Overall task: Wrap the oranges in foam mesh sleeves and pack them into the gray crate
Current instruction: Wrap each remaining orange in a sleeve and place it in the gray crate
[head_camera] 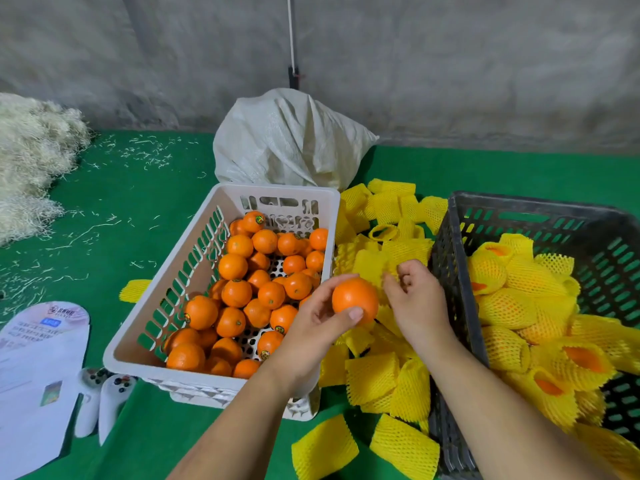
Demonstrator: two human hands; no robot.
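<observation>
A white crate [221,292] is being shown at the centre of the frame, and roughly thirty bare oranges [239,296] are being kept in it, too many overlapping for an exact count. At the right edge a gray crate [450,258] is being filled with wrapped oranges [512,306]; about ten can be made out, though the pile cannot be counted surely. Between the two crates a heap of loose yellow foam sleeves [384,244] is being left on the green mat [138,188], with three more sleeves lying apart near the bottom and one just left of the white crate. One orange [353,297] is being held by the left hand [311,323] just right of the white crate's rim, above the sleeves, with thumb and fingers curled around it. The right hand [415,299] is being held just beside it over the heap, its fingers bent and touching a sleeve; whether it is gripped cannot be told. A white sack [287,140] is being seen behind the white crate, a straw pile [31,157] at upper left, and two game controllers [104,396] and a printed sheet [38,375] at lower left.
</observation>
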